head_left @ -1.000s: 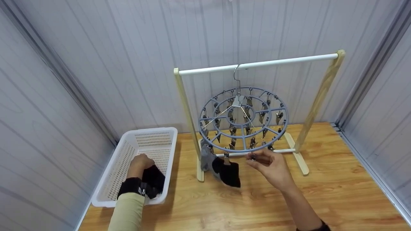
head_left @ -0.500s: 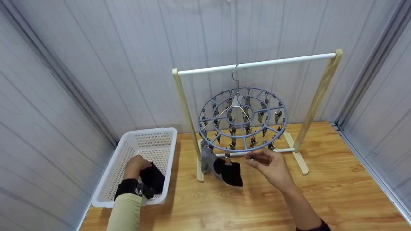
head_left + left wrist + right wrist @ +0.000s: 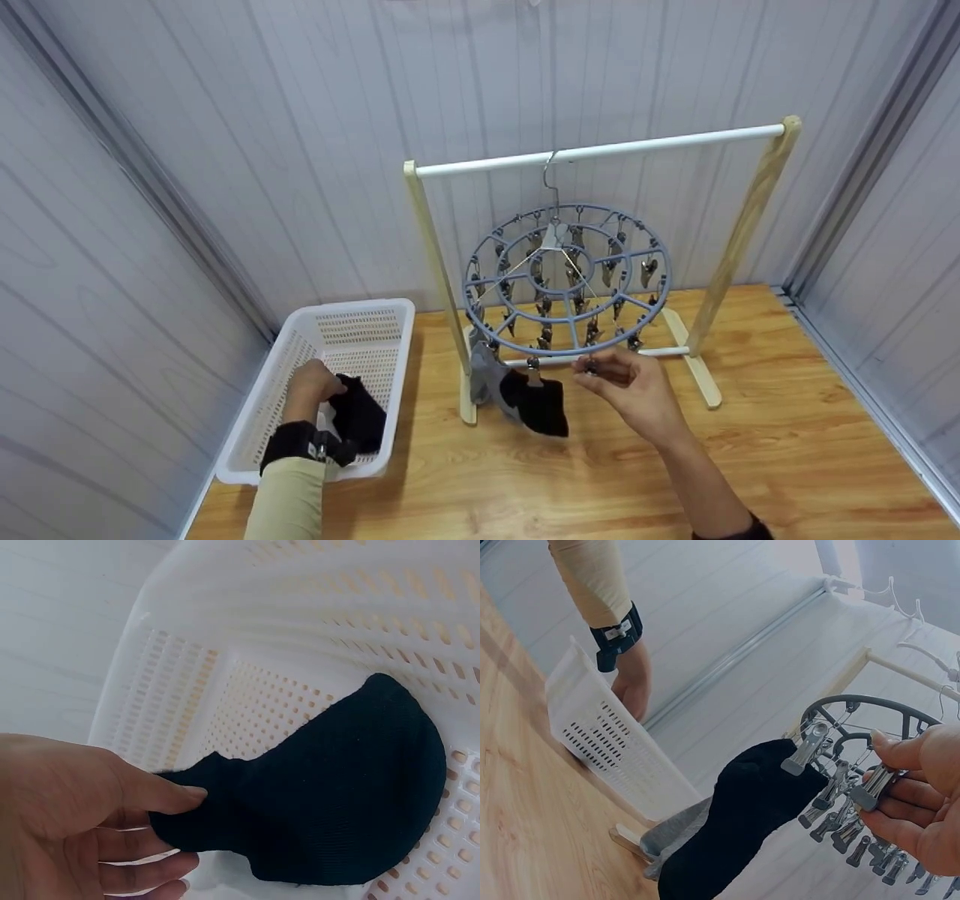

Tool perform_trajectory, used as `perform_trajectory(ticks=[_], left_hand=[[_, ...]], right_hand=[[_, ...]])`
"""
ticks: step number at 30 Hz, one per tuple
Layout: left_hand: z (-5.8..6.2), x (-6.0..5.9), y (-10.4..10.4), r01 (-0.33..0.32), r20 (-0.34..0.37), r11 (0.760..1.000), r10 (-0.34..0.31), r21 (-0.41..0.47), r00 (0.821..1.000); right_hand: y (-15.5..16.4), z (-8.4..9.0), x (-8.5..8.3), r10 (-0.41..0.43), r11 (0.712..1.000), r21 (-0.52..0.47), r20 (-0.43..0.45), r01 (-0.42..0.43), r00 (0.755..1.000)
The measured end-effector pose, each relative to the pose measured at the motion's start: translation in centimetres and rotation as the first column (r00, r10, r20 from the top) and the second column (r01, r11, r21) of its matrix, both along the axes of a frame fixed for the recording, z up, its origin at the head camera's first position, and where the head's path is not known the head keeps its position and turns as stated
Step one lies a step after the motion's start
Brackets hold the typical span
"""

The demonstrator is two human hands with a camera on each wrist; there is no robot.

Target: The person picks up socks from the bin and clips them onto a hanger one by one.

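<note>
My left hand (image 3: pixel 67 817) pinches a matt black knit sock (image 3: pixel 337 795) in the perforated white plastic basket (image 3: pixel 255 420); my right hand (image 3: pixel 637 394) squeezes a dull metal clip (image 3: pixel 871 791) (blue-grey plastic ring (image 3: pixel 568 277), wooden table (image 3: pixel 787 450)).

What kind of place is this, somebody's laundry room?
Probably a small staged laundry corner rather than a home: plain grey panelled walls close in a wooden table holding a white perforated plastic basket and a round grey clip hanger on a wooden rack.

No readable text, label, brand, number or sign appears in any view: none on the basket (image 3: pixel 352 322), the round clip hanger (image 3: pixel 568 281) or the rack (image 3: pixel 600 150).
</note>
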State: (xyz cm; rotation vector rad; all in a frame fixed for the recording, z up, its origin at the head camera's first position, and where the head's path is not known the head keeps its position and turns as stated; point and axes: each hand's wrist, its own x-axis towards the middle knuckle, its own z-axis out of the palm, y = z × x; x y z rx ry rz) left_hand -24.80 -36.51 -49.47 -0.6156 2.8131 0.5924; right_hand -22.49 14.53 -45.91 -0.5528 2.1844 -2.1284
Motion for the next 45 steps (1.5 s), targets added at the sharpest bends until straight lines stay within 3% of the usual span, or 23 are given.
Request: perform_trajectory(ticks=[7, 14, 24, 28, 32, 34, 39, 45], left_hand=[[0.6, 0.4, -0.3, -0.042, -0.112, 0.989, 0.058, 0.141, 0.992], [0.8, 1.1, -0.7, 0.005, -0.207, 0.984, 0.032, 0.178, 0.978], [1.1, 3.1, -0.1, 0.007, -0.350, 0.954, 0.104, 0.301, 0.931], [1.2, 3.7, 0.6, -0.004, -0.397, 0.910, 0.185, 0.414, 0.899], [1.2, 4.3, 1.6, 0.011, -0.458, 0.856, 0.265, 0.516, 0.849], [1.2, 4.5, 2.0, 0.018, -0.489, 0.846, 0.291, 0.533, 0.823], [1.6, 5.2, 3.0, -0.011, -0.548, 0.863, 0.330, 0.505, 0.769], [2.0, 5.8, 3.9, -0.025, -0.587, 0.873, 0.348, 0.486, 0.730]], right_hand=[[0.1, -0.1, 0.0, 0.007, 1.000, 0.004, -0.013, -0.007, 1.000], [0.1, -0.1, -0.1, -0.003, 1.000, 0.015, -0.026, 0.003, 1.000], [0.0, 0.0, -0.1, 0.006, 1.000, -0.002, -0.015, -0.006, 1.000], [0.1, 0.0, -0.1, 0.005, 1.000, 0.011, -0.018, -0.004, 1.000], [0.1, 0.0, -0.1, 0.001, 1.000, 0.024, -0.017, 0.000, 1.000], [0.1, 0.0, -0.1, 0.000, 1.000, 0.027, -0.018, 0.000, 1.000], [0.2, -0.1, -0.1, 0.009, 1.000, 0.005, -0.012, -0.009, 1.000], [0.2, 0.0, -0.1, 0.016, 1.000, -0.005, -0.001, -0.016, 1.000]])
